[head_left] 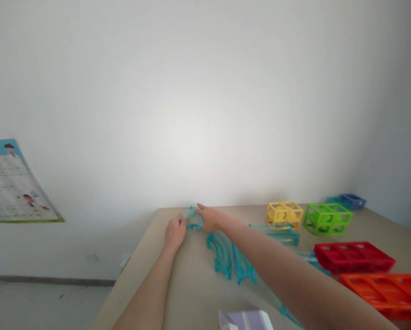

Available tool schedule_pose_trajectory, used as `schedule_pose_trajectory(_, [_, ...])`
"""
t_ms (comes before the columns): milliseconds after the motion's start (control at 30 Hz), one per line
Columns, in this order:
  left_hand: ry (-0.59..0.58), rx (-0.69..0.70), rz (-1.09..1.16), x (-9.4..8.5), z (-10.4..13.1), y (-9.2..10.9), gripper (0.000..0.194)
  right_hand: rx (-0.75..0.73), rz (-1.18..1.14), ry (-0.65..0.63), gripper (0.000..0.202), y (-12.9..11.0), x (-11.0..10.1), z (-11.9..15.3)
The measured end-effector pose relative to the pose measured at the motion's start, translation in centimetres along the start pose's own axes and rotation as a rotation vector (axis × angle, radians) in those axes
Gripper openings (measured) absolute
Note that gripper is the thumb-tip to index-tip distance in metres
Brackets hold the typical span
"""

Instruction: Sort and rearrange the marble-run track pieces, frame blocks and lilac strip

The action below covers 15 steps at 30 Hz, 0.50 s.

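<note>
At the far left corner of the table, a small translucent teal piece [194,221] lies between my two hands. My left hand [176,233] is closed at its left side, with thumb and fingers near the piece's edge. On the right side, my right hand [207,217] has its fingers at the same piece, the index finger reaching over its top. A curved teal track piece [221,253] and a second one [242,266] lie nearer, partly under my right forearm.
Right of my arm stand a yellow frame block [284,213] and a green one [328,218]. Nearer are a red frame [354,255], an orange frame [386,291] and teal pieces [281,236]. A blue container [353,201] sits far right; a purple-and-white item [246,321] is at the bottom.
</note>
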<state>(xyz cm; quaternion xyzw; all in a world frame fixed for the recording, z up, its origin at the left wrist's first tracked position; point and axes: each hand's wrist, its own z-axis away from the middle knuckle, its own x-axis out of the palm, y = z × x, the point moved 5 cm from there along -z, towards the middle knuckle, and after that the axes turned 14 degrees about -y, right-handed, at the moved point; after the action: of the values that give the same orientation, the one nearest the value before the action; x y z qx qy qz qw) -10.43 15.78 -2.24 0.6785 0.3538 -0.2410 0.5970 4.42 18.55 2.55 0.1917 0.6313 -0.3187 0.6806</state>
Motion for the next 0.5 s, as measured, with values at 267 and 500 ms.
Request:
schedule_pose_trajectory(267, [0.026,0.257,-0.031,-0.2,1.0,1.8,0.034,0.292,-0.010,-0.043,0.032,1.0,-2.2,2.6])
schedule_pose_trajectory(500, [-0.137,0.397,0.063,1.4,1.5,2.9,0.032,0.364,-0.085,-0.273,0.028,-0.8,-1.4,5.6])
